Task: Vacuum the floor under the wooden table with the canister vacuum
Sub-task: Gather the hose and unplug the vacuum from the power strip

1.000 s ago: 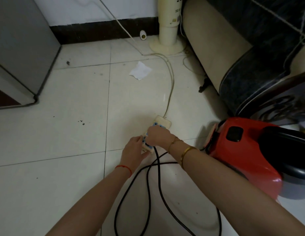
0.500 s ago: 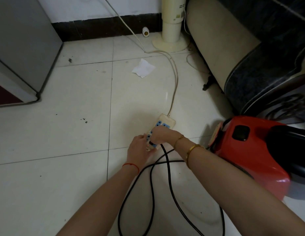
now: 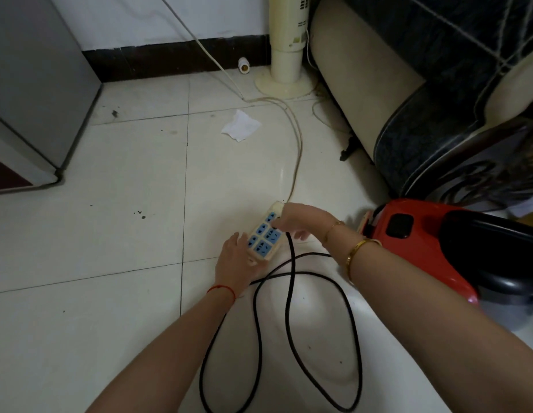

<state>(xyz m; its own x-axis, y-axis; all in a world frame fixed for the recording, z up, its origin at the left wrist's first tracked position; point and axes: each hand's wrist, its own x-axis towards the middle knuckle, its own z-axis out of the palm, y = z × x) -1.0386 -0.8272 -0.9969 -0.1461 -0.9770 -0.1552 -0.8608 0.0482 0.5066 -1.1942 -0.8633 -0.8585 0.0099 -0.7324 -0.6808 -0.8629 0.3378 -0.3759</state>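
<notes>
My left hand (image 3: 236, 259) rests on the near end of the power strip (image 3: 264, 237), fingers laid around its edge so it cannot skid across the floor tiles (image 3: 116, 210) while I work the plug. My right hand (image 3: 301, 222) is over the far sockets, fingers curled and pinching where the black cord (image 3: 290, 281) meets the strip (the plug itself is hidden under them, so I cannot tell whether it is fully seated). The cord loops loosely on the floor toward me, leaving slack, I judge, for pulling the machine about. The red canister vacuum (image 3: 420, 245) sits just to my right, beside the sofa (image 3: 408, 114). No wooden table shows here, so the vacuuming proper is not yet begun.
</notes>
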